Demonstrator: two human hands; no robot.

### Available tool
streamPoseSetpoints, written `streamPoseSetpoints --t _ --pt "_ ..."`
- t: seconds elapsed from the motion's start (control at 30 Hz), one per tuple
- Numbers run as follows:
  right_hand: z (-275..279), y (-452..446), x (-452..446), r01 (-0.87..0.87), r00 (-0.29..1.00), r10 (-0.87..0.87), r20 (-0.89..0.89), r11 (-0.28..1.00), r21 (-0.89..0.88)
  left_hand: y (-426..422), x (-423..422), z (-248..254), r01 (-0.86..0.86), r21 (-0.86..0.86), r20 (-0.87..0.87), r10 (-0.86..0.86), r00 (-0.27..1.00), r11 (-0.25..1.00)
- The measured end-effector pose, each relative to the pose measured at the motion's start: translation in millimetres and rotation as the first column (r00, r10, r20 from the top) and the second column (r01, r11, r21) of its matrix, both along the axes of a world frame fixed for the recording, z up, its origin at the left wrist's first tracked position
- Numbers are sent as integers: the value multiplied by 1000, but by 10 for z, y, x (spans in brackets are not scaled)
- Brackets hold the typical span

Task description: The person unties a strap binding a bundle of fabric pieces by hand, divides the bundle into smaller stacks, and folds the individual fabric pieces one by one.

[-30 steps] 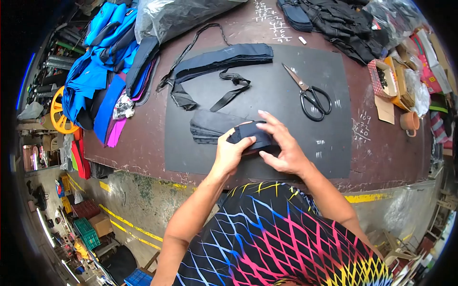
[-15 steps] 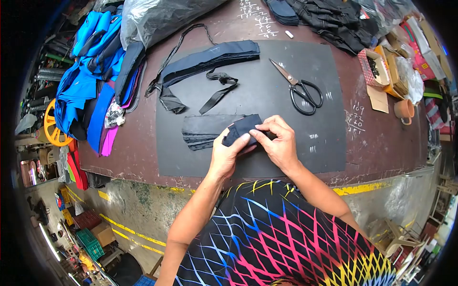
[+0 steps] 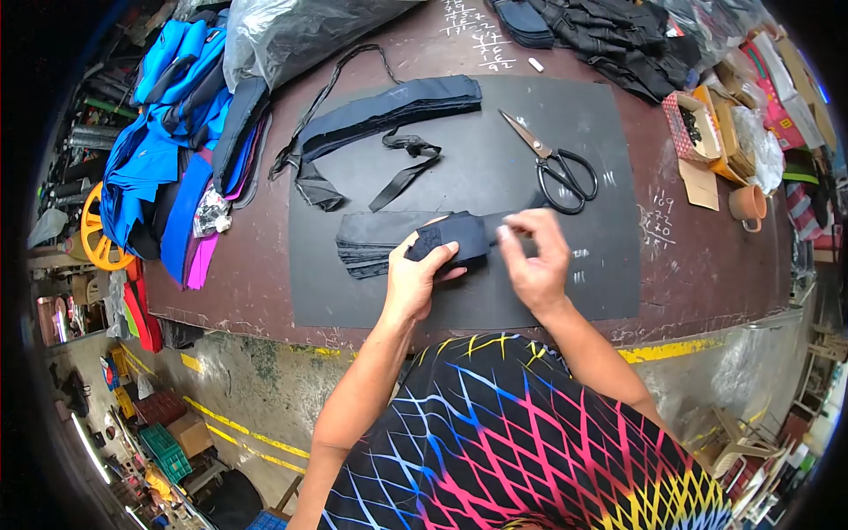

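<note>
My left hand (image 3: 413, 276) is closed on a folded bundle of dark navy fabric (image 3: 461, 237), its thumb pressed across the top. To its right, my right hand (image 3: 537, 261) is slightly blurred, thumb and forefinger pinched on a dark fabric strip (image 3: 496, 226) that stretches from the bundle's right side. Beneath and left of the bundle lies a fanned stack of dark fabric pieces (image 3: 375, 234) on the black cutting mat (image 3: 424, 305). Farther up the mat is a longer stack of navy strips (image 3: 389, 113), with loose black strips (image 3: 408, 172) below it.
Black-handled scissors (image 3: 556, 163) lie half-open beyond my right hand. Blue garment pieces (image 3: 168, 132) and a grey plastic bag (image 3: 300, 40) occupy the table's left side. At right stand a small checked box (image 3: 685, 132) and an orange-brown mug (image 3: 748, 203).
My right hand has moved off the bundle to the right, drawing out a dark strip. My left hand stays in place, holding the bundle.
</note>
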State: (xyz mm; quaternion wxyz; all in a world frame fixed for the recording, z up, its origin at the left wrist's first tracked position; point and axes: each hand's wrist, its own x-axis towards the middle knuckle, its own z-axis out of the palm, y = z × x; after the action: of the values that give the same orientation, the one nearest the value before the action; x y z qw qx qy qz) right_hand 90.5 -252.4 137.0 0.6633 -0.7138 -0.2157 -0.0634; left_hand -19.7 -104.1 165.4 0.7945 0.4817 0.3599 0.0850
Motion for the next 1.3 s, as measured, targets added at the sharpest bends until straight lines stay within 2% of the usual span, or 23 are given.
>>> streamPoseSetpoints --t 0.07,0.37,0.47,0.63,0.77,0.87,0.9,1.0,1.03,1.07,1.1,1.13,1.17,1.27,1.3 --pt "20 -25 -90 -307 949 302 -90 950 -52 3 -10 5 -4 -32 2 4 1000 999" --pt "-157 17 -37 -333 940 329 -86 942 -36 -28 -32 -53 2 -28 42 -1 999 1000" --pt "-167 2 7 -352 909 352 -224 935 43 -25 -24 -78 -19 -15 19 20 1000 1000" --pt "-275 -19 25 -306 887 340 -312 940 153 -23 -21 -61 -33 0 31 33 999 999" --pt "-298 -72 53 -357 815 390 -429 920 158 -22 -23 -81 -42 2 68 42 997 999" --pt "-344 -128 72 -382 691 468 -551 883 271 -44 -18 -69 -47 6 55 46 997 999" --pt "-325 -133 63 -384 690 468 -552 883 270 -55 -16 -63 -49 4 55 48 997 999" --pt "-260 -152 21 -192 845 293 -448 947 256 -79 -17 -46 -37 6 55 37 998 999" --pt "-181 -156 14 -195 842 295 -451 947 255 -89 -22 -47 -40 5 52 40 998 999" --pt "-77 -166 12 -175 954 197 -226 978 115 -103 -24 -48 -47 -8 53 48 997 999" --pt "22 -168 21 -116 993 117 31 993 -15 -110 -17 -51 -54 -19 57 55 997 998" --pt "64 -168 15 -22 954 58 293 992 -124 -110 -17 -51 -60 -29 60 62 996 998" --pt "65 -154 -26 -20 955 56 291 992 -123 -107 -28 -69 -58 -28 58 59 997 998" --pt "58 -57 -151 -307 951 302 -64 944 -120 -99 -25 -136 -37 -11 147 39 988 999" --pt "24 -47 -123 -314 949 309 -60 942 -119 -95 -21 -159 -45 -9 151 46 987 999"
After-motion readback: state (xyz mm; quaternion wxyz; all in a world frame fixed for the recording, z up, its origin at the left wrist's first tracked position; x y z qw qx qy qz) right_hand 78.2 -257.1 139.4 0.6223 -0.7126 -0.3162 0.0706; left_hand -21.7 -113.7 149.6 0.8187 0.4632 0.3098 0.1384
